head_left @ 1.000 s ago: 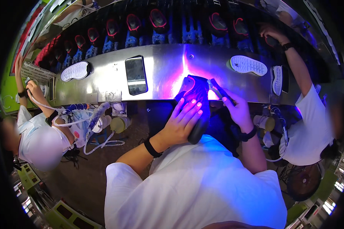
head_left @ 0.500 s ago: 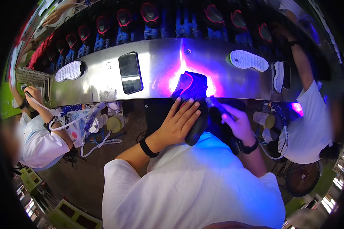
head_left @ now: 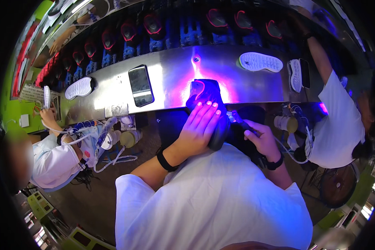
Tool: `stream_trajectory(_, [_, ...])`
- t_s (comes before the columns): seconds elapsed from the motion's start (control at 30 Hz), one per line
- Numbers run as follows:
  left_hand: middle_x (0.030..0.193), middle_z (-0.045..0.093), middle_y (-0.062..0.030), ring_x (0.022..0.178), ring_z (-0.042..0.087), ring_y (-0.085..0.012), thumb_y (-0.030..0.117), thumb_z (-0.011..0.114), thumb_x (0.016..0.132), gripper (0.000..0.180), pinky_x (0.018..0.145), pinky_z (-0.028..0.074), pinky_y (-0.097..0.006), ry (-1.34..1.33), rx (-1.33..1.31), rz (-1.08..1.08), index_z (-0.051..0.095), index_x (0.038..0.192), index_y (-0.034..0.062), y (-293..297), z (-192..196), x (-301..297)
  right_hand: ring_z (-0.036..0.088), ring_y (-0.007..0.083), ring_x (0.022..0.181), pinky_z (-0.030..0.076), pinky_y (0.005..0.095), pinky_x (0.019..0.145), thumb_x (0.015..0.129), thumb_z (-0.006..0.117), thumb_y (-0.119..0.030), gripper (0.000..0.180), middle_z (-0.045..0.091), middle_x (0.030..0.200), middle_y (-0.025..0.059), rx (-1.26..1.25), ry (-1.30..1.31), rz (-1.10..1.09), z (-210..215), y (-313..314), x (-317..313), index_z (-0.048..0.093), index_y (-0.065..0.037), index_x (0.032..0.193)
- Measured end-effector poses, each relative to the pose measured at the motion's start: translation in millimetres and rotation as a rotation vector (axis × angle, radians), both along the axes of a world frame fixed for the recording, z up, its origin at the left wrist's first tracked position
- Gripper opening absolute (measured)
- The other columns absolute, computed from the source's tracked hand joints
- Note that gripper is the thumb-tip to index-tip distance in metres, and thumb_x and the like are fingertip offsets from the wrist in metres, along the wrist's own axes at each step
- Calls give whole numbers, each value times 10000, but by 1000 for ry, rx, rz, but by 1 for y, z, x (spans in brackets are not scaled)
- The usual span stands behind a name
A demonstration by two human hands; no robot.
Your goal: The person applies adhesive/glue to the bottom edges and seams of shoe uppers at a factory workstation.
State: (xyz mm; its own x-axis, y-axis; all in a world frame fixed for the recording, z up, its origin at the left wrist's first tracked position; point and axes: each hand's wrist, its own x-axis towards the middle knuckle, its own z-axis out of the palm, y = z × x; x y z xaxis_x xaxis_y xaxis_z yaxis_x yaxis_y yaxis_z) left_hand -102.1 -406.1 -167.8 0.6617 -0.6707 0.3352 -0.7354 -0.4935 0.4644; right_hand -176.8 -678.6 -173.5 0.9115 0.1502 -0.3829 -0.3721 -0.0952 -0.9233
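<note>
A dark shoe upper (head_left: 207, 86) with a glowing red edge line rests at the bench's front edge, its toe end pointing toward me. My left hand (head_left: 201, 127) lies over it, fingers extended close together across its side and the thumb hidden. Purple light tints those fingers. Just right of the shoe, my right hand (head_left: 263, 141) grips a slim brush (head_left: 240, 119) with a dark handle. Its pale tip is near the shoe's right side; whether they touch, I cannot tell.
The metal bench (head_left: 112, 66) carries a phone (head_left: 141, 86), a white sole (head_left: 78, 88) at left and another sole (head_left: 260, 61) at right. Behind it stand several dark shoe uppers (head_left: 152, 25) on blue racks. People in white sit on both sides, near hoses and pots (head_left: 131, 138).
The view has turned, so the bench things sit further left. My left fingers are further into the purple light. My right hand and brush are slightly lower. The left co-worker's hand now shows a white sole.
</note>
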Motion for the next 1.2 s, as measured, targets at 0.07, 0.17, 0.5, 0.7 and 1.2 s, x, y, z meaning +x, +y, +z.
stream_trajectory(0.07, [1445, 499, -278, 1366, 483, -427, 189, 683, 791, 676, 1176, 323, -573, -7, 16, 2, 501, 1385, -77, -8, 5, 1, 585, 75, 758, 503, 254, 736, 973, 651, -96, 395, 657, 900, 5, -13, -18, -20, 5, -4, -3, 622, -16, 1359])
stream_trajectory(0.17, [1425, 515, -279, 1350, 498, -432, 203, 730, 755, 728, 1165, 337, -572, 11, 20, 37, 496, 1383, -79, -22, 14, 2, 592, 79, 750, 505, 257, 731, 970, 655, -95, 394, 656, 885, 4, -19, -34, -36, 11, -10, -4, 626, -20, 1355])
stream_trajectory(0.5, [1399, 531, -283, 1297, 536, -429, 187, 755, 734, 789, 1140, 360, -553, -36, 100, 112, 458, 1415, -79, -56, 27, 7, 586, 74, 761, 499, 248, 746, 984, 650, -95, 431, 637, 900, -9, 65, 9, -102, 13, -27, -15, 586, -20, 1403])
stream_trajectory(0.7, [1366, 557, -266, 1283, 556, -395, 237, 752, 737, 772, 1125, 368, -553, -44, 137, 161, 482, 1391, -73, -69, 32, 13, 541, 53, 704, 465, 220, 671, 985, 655, -109, 445, 650, 860, -2, 158, 44, -140, 17, -28, -34, 574, -20, 1413])
stream_trajectory(1.2, [1189, 678, -202, 1100, 662, -334, 437, 860, 644, 864, 1098, 372, -542, 7, 91, 194, 569, 1293, -53, -110, 38, 63, 573, 150, 694, 478, 286, 677, 902, 722, -50, 423, 655, 820, 113, -504, -292, -222, 69, -37, -7, 652, -48, 1318])
